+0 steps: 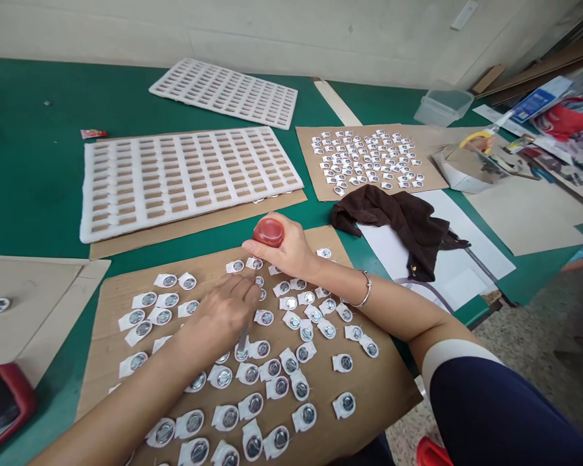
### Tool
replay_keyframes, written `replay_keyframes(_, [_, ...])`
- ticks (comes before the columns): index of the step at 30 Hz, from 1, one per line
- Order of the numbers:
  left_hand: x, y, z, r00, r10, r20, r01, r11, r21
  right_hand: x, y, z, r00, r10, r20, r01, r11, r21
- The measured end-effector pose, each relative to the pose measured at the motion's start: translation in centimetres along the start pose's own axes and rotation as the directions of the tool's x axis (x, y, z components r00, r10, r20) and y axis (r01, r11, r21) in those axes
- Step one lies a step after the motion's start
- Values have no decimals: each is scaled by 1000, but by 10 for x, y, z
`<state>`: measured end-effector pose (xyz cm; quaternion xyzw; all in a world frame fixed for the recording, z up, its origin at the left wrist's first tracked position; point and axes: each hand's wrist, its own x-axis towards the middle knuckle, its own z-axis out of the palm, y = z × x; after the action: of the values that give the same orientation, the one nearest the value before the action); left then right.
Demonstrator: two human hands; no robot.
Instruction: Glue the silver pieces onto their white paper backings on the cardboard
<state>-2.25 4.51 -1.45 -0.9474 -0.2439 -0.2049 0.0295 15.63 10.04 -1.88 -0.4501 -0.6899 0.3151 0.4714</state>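
My right hand point(295, 249) wraps red knob point(269, 232), likely for control.
Left hand point(227, 305) half-curled above cardboard point(381, 388); can't tell its hold.

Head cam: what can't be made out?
Part of metal blade: head view, behind left hand.
Some white-tabbed discs: head view, covered by left forearm.
Red-rimmed device: head view, cut by left edge.
Red object: head view, cut by bottom edge.
Print on blue box: head view, too small.

Forward-down head view, apparently near
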Motion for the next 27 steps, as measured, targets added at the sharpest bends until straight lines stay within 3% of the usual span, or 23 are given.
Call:
replay_keyframes(15, [-3,-7,-2,992,-116,48,124,968,-216,-1,-1,-3,999,-50,-17,49,998,-51])
replay_keyframes(27, [0,-19,-7,959,-278,62,279,877,-391,-3,-2,-6,998,-62,-21,59,992,-108])
